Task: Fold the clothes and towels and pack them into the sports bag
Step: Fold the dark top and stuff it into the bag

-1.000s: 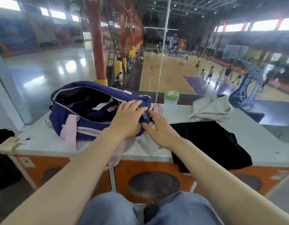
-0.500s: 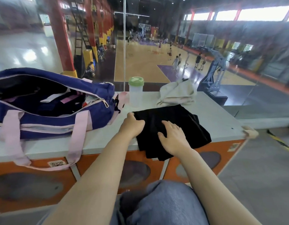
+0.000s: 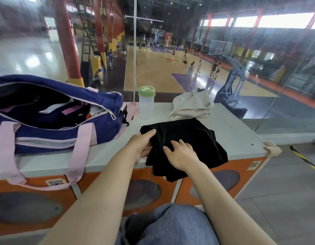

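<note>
Gathering the black garment (image 3: 186, 138) for folding.
My left hand (image 3: 140, 147) grips its edge, my right hand (image 3: 181, 152) presses flat to steady it beside the open sports bag (image 3: 103, 128).

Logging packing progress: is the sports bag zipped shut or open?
Open. The sports bag gapes along its top, the zipper pull hangs at the end, and items show inside.

One sports bag (image 3: 52, 121), one black garment (image 3: 186, 138), one cream cloth (image 3: 192, 105), one bottle (image 3: 146, 105), two hands.
</note>
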Available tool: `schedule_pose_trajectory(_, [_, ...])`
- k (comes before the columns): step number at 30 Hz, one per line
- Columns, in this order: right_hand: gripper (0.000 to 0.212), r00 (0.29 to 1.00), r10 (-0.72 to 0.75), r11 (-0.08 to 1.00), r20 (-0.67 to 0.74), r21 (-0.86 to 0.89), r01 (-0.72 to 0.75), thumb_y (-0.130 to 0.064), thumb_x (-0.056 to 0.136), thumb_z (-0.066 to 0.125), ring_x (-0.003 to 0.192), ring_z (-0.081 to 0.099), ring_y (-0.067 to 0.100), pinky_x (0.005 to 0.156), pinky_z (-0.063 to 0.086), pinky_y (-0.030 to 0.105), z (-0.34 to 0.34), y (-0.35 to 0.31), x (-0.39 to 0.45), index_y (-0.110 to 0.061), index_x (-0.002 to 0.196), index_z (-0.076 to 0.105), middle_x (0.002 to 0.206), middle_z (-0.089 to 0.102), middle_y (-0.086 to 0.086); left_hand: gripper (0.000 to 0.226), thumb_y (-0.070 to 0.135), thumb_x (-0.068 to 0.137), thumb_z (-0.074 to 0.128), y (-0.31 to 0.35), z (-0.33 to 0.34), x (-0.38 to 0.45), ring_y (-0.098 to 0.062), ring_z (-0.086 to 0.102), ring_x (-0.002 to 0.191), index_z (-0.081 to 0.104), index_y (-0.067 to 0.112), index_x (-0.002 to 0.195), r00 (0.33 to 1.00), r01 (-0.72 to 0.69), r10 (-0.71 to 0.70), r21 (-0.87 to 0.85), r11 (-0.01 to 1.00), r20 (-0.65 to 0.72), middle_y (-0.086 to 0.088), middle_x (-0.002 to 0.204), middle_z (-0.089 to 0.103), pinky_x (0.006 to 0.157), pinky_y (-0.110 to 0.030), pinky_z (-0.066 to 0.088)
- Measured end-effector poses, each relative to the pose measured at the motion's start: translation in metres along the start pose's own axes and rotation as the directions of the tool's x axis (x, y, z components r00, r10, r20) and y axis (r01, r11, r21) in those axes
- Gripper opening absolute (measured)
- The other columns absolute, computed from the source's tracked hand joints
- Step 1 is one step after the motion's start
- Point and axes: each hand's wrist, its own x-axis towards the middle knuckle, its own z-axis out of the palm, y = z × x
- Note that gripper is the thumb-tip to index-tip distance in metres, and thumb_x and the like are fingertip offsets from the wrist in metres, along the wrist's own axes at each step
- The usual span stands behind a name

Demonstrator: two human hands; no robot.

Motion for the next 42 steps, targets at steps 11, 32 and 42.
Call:
schedule_pose_trajectory(11, [0.051,0.995,-0.089,0.95,-0.046,0.296,0.099,-0.035,0.103,0.036,0.139,0.036,0.025,0.111,0.03,0.032,-0.009,-0.015,0.001,-0.014,0.15,0.035,0.152,0.039,0.008,0.061,0.038,0.092,0.049,0.008,0.002,-0.011,-0.03,0.047,0.128,0.037,0.013,0.146,0.962,-0.135,0.253,0.629,0.766,-0.101,-0.01,0.144,0.047,0.105,-0.043,0.042])
schedule_pose_trajectory(32, [0.024,0.988,0.075,0.604,-0.131,0.795,0.06,-0.034,0.092,0.044,0.093,0.056,0.018,0.079,0.043,0.03,-0.01,-0.008,0.01,-0.022,0.105,0.06,0.1,0.063,0.002,0.024,0.018,0.094,0.059,0.053,-0.006,-0.031,-0.022,0.066,0.094,0.065,0.011,0.116,0.964,-0.255,0.26,-0.079,0.964,0.057,-0.009,0.103,0.07,0.09,-0.037,0.053])
schedule_pose_trajectory(42, [0.043,0.962,0.223,0.368,-0.156,0.927,0.065,-0.038,0.093,0.058,0.111,0.062,0.02,0.095,0.052,0.038,-0.024,0.027,0.003,-0.02,0.132,0.055,0.124,0.064,0.002,0.052,0.032,0.102,0.028,0.024,0.077,-0.029,-0.023,0.048,0.13,0.033,0.011,0.15,0.917,-0.083,0.135,-0.152,0.985,0.375,-0.015,0.14,0.052,0.099,-0.026,0.036])
